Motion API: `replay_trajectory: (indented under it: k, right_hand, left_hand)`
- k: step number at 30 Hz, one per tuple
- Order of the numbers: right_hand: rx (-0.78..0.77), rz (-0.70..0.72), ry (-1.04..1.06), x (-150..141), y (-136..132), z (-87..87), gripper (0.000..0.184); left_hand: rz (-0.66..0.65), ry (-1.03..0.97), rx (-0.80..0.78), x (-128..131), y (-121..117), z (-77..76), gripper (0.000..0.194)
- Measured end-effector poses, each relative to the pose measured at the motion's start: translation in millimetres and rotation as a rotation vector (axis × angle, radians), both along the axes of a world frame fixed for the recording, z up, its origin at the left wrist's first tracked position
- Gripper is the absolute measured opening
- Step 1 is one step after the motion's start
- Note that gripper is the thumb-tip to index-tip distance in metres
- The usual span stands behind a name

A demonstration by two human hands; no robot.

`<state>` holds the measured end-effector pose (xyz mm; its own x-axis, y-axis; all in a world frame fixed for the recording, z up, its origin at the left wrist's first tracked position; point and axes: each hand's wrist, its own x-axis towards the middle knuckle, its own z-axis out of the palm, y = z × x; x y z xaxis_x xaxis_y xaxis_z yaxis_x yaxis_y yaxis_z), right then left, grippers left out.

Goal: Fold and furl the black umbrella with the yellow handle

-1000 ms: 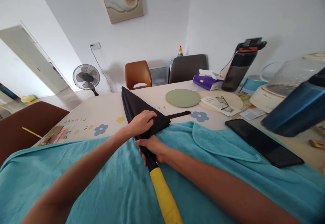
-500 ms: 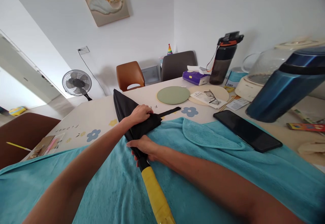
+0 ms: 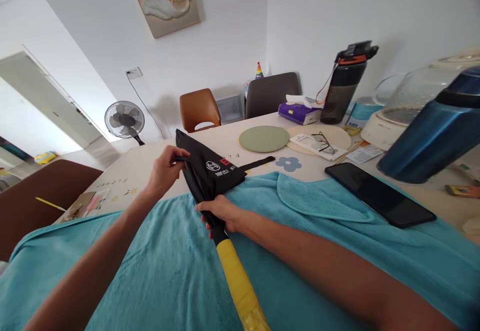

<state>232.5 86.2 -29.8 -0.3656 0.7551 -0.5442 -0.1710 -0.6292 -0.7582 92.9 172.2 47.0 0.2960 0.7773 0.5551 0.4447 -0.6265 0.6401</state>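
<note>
A folded black umbrella (image 3: 202, 163) with a yellow-wrapped handle lies slantwise over a turquoise blanket (image 3: 161, 251), its tip pointing away from me. White and red print shows on one loose panel, and a black strap (image 3: 258, 163) sticks out to the right. My right hand (image 3: 221, 212) is wrapped around the canopy just above the handle. On the left edge of the canopy, my left hand (image 3: 169, 167) pinches a fold of the fabric between thumb and fingers.
A phone (image 3: 378, 193) rests on the blanket at right. Behind it stand a blue thermos (image 3: 423, 136), a dark water bottle (image 3: 343, 88) and a glass kettle (image 3: 408, 96). Glasses (image 3: 323, 142) lie near a green placemat (image 3: 264, 139). Pencils are at left.
My left hand has moved left, off the printed panel and onto the canopy's left edge. The print is now uncovered. My right hand keeps its hold; the view has shifted slightly.
</note>
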Motion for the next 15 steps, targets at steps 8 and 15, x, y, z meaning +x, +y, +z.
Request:
replay_trajectory:
  k: [8,15]
  right_hand:
    - [-0.040,0.009,0.074,4,1,5.5,0.026]
    - [-0.097,-0.041,0.103,6,3,6.3,0.034]
  left_hand:
    - [0.286,-0.055,-0.196,-80,-33,-48.0,0.017]
    - [0.209,-0.305,-0.373,-95,-33,-77.9,0.006]
